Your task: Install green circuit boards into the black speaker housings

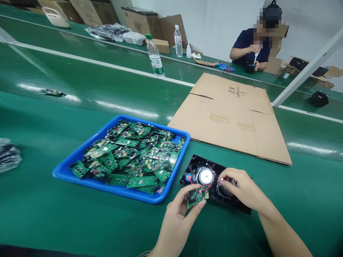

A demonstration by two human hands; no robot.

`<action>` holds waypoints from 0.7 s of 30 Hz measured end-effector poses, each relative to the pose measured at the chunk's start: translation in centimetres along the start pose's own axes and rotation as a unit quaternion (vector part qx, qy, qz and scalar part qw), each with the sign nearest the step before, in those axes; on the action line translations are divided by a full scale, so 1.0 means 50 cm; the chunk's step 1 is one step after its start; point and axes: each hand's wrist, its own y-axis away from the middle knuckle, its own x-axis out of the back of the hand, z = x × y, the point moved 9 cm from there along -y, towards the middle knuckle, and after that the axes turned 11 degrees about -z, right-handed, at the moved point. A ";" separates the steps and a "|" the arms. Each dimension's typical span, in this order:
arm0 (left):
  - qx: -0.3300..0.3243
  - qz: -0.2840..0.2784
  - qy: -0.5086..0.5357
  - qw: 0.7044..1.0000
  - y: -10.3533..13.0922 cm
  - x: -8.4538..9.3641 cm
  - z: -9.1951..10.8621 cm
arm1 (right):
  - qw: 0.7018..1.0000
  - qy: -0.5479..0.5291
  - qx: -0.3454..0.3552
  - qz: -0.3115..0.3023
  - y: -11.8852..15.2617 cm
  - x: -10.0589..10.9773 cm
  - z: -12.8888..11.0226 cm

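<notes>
My left hand (177, 216) grips a small green circuit board (197, 197) between thumb and fingers, with a red wire running from it. In my right hand (245, 187), thumb and forefinger pinch the white connector (222, 180) of a thin red-and-black wire (213, 172). Below both hands lies a black speaker panel (193, 162), flat on the green table. One round speaker (206, 176) with a pale back shows on it; another is partly hidden behind my right hand. A small blue-and-red round part (189, 177) sits at the panel's left end.
A blue tray (107, 189) heaped with circuit boards stands left of the panel. Behind the panel lies a flattened cardboard box (235, 107). A lone board (53, 92) and a water bottle (155, 60) are farther back. Across the bench a person (250, 46) works with a black part.
</notes>
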 end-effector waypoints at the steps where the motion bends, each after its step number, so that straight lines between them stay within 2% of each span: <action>1: -0.015 0.007 -0.030 0.999 -0.005 0.000 0.008 | 0.999 -0.015 -0.017 0.023 -0.003 0.001 0.010; 3: -0.024 0.011 -0.081 0.996 -0.013 -0.002 0.017 | 0.998 -0.008 -0.027 0.060 -0.008 -0.002 0.021; 7: -0.010 0.023 -0.128 0.991 -0.021 -0.002 0.010 | 0.991 0.056 0.021 0.119 -0.007 -0.005 0.007; 9: -0.006 0.026 -0.125 0.992 -0.023 -0.001 0.002 | 0.991 0.046 0.033 0.124 -0.005 -0.006 0.002; 14: 0.013 0.033 -0.071 0.997 -0.023 -0.004 -0.012 | 0.989 -0.013 0.001 0.150 0.001 -0.002 0.013; 18: 0.034 0.032 -0.056 0.997 -0.020 -0.010 -0.010 | 0.977 0.084 0.064 0.184 0.012 -0.004 -0.012; 21: 0.025 0.027 -0.064 0.997 -0.022 -0.011 -0.004 | 0.970 0.142 0.114 0.163 0.014 -0.017 -0.032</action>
